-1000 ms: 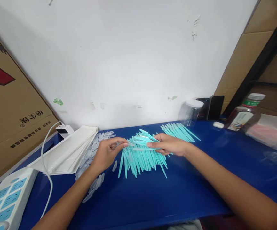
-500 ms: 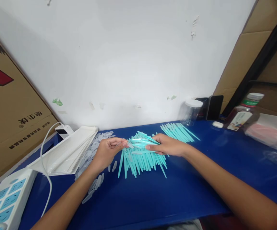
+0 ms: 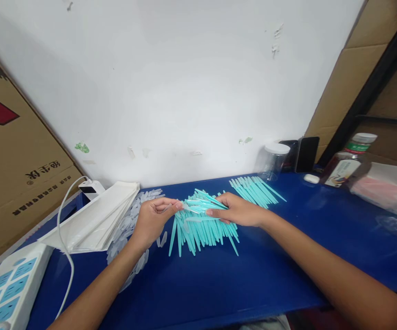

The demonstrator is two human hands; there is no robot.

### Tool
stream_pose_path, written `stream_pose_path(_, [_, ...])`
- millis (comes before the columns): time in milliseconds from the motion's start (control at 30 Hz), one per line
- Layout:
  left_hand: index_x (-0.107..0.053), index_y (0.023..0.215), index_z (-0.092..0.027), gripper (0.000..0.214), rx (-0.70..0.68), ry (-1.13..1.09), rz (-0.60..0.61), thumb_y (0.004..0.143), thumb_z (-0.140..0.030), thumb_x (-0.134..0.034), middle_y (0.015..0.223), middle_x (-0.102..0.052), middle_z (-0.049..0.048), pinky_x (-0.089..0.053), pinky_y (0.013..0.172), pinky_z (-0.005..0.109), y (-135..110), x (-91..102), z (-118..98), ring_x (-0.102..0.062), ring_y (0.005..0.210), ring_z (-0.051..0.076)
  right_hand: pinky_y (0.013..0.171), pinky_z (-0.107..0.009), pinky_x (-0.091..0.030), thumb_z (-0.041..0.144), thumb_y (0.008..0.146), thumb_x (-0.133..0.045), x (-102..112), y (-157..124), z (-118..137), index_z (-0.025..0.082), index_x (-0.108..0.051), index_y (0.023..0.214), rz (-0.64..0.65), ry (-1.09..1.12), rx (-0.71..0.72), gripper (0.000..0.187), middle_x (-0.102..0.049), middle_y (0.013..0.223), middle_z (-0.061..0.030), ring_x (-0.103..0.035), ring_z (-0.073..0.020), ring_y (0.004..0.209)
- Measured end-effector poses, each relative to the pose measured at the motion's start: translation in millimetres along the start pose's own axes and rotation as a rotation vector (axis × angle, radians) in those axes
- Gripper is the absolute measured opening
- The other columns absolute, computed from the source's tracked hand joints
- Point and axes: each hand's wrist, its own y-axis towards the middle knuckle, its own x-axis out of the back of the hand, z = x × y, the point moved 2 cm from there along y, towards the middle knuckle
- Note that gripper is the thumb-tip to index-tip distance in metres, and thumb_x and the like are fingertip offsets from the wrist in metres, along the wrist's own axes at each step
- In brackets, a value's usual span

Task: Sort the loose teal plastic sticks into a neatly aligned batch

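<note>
My right hand (image 3: 238, 209) is closed around several turquoise eyebrow razors (image 3: 203, 200), whose tips point left. My left hand (image 3: 155, 217) pinches a small translucent cap (image 3: 184, 206) at the tip of one of these razors; whether the cap sits on the blade I cannot tell. Under both hands a large pile of turquoise razors (image 3: 205, 233) lies on the blue table (image 3: 198, 288). A heap of loose translucent caps (image 3: 126, 229) spreads beside my left hand, partly hidden by the wrist. Past my right hand lies a neat row of razors with pale tips (image 3: 255, 190).
White plastic bags (image 3: 88, 220), a power strip (image 3: 9, 284) and a white cable (image 3: 61, 229) are on the left. At the back right stand a clear jar (image 3: 274, 162), phones (image 3: 306, 155) and a bottle (image 3: 346, 162). A wall (image 3: 184, 91) closes off the back.
Both hands have shifted very slightly, the right one a little to the left. The razors in the right hand have tilted a bit; both hands keep their hold.
</note>
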Motion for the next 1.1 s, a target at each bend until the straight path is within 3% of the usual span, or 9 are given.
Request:
stream_pose_path(200, [-0.079,0.09,-0.017,0.032,0.014,-0.067,0.022,0.078,-0.045,-0.085,0.083,-0.082,0.0085,-0.056,0.081,0.032,-5.6,-7.2,1.0,-0.076,0.083,0.024,0.051,-0.025,-0.034,0.059,0.091,-0.066,-3.5,-0.8,4.8,0.018,-0.053,0.065,-0.044,0.0,0.048,0.05,-0.052,0.056,0.0029,-0.044,-0.0104,0.05])
stream_pose_path(400, [-0.08,0.087,-0.016,0.033,0.052,-0.088,0.073,0.074,-0.045,-0.087,0.084,-0.081,0.0085,-0.055,0.072,0.029,-8.6,-15.9,0.4,-0.075,0.078,0.023,0.049,-0.024,-0.034,0.059,0.089,-0.068,-7.8,1.9,2.5,0.017,-0.056,0.068,0.003,0.028,0.044,0.049,-0.054,0.056,0.0027,-0.046,-0.0105,0.05])
stream_pose_path(533, [-0.078,0.085,-0.015,0.037,0.03,-0.036,0.045,0.086,-0.052,-0.074,0.076,-0.078,0.0064,-0.05,0.06,0.026,-7.9,-15.1,2.4,-0.067,0.063,0.017,0.05,-0.024,-0.034,0.06,0.09,-0.067,-7.0,2.1,2.4,0.017,-0.055,0.067,-0.011,0.022,0.052,0.05,-0.053,0.056,0.0029,-0.045,-0.01,0.049])
stream_pose_path(667, [-0.068,0.074,-0.016,0.05,-0.005,0.027,0.01,0.097,-0.059,-0.055,0.046,-0.053,-0.0028,-0.041,0.05,0.024,-5.2,-12.2,5.7,-0.044,0.043,0.011,0.049,-0.024,-0.032,0.061,0.091,-0.065,-3.3,-0.1,4.9,0.018,-0.054,0.068,-0.048,0.033,0.059,0.05,-0.052,0.056,0.0035,-0.043,-0.0096,0.049])
stream_pose_path(733, [-0.06,0.074,-0.018,0.051,0.035,-0.049,0.027,0.097,-0.063,-0.052,0.044,-0.04,-0.0067,-0.035,0.043,0.022,-4.1,-12.3,7.0,-0.033,0.039,0.009,0.049,-0.024,-0.031,0.061,0.09,-0.066,-2.1,-0.7,5.6,0.018,-0.053,0.069,-0.058,0.041,0.057,0.049,-0.052,0.057,0.0036,-0.042,-0.0095,0.049])
stream_pose_path(833, [-0.055,0.087,-0.021,0.047,0.154,-0.232,0.117,0.095,-0.068,-0.051,0.049,-0.033,-0.0106,-0.021,0.035,0.019,-3.2,-13.5,8.9,-0.019,0.037,0.007,0.049,-0.024,-0.031,0.061,0.09,-0.066,-2.0,-0.6,5.2,0.018,-0.052,0.067,-0.056,0.024,0.046,0.051,-0.052,0.056,0.0029,-0.042,-0.0097,0.049])
stream_pose_path(967, [-0.053,0.105,-0.022,0.046,0.25,-0.333,0.201,0.096,-0.067,-0.051,0.059,-0.037,-0.0107,-0.019,0.032,0.017,-1.9,-9.4,11.4,-0.015,0.038,0.006,0.05,-0.025,-0.033,0.064,0.089,-0.066,-2.4,-0.7,6.1,0.018,-0.051,0.066,-0.046,0.016,0.036,0.053,-0.053,0.057,0.0024,-0.044,-0.0103,0.05])
stream_pose_path(1100, [-0.05,0.121,-0.021,0.048,0.271,-0.304,0.268,0.097,-0.062,-0.054,0.078,-0.06,-0.0032,-0.022,0.034,0.017,-1.5,-5.0,14.3,-0.021,0.04,0.004,0.048,-0.025,-0.03,0.066,0.088,-0.065,-0.5,-2.2,8.6,0.019,-0.051,0.069,-0.05,0.029,0.026,0.052,-0.051,0.058,0.0032,-0.04,-0.0095,0.049])
